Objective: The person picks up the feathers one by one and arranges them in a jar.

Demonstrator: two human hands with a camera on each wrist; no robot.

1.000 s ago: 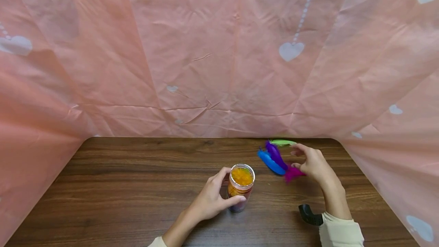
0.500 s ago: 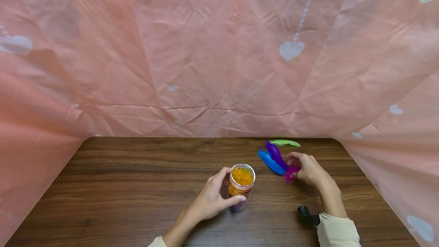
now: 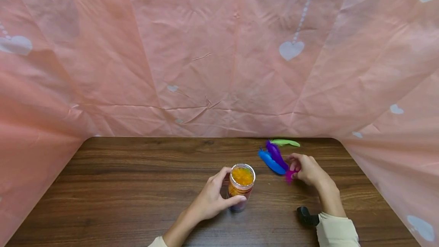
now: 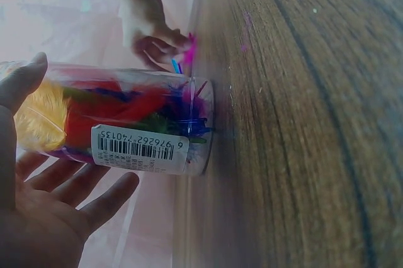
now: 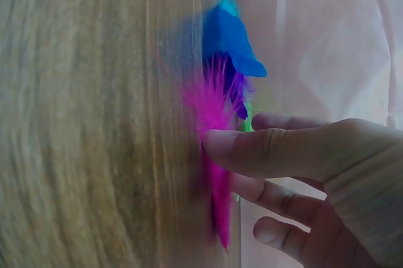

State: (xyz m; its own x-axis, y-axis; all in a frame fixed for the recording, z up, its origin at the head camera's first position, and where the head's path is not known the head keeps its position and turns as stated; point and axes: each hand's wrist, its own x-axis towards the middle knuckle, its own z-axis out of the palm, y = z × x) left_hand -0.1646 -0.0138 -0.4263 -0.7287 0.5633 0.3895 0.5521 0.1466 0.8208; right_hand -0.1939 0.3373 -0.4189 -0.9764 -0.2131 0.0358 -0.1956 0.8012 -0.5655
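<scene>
Pinching the magenta feather (image 3: pixel 289 177), the right hand (image 3: pixel 311 171) is low over the table (image 3: pixel 137 190). On its left, I see the left hand (image 3: pixel 212 197) curled around the upright jar (image 3: pixel 241 190). Farther back lie the blue feather (image 3: pixel 270 162), purple feather (image 3: pixel 276 154) and green feather (image 3: pixel 286 142).

On the table (image 3: pixel 137 193), a jar (image 3: pixel 241 187) with feathers (image 3: pixel 242 177) inside; farther back, to its right, loose feathers (image 3: pixel 276 156); behind all, a sheet (image 3: pixel 219 48).
</scene>
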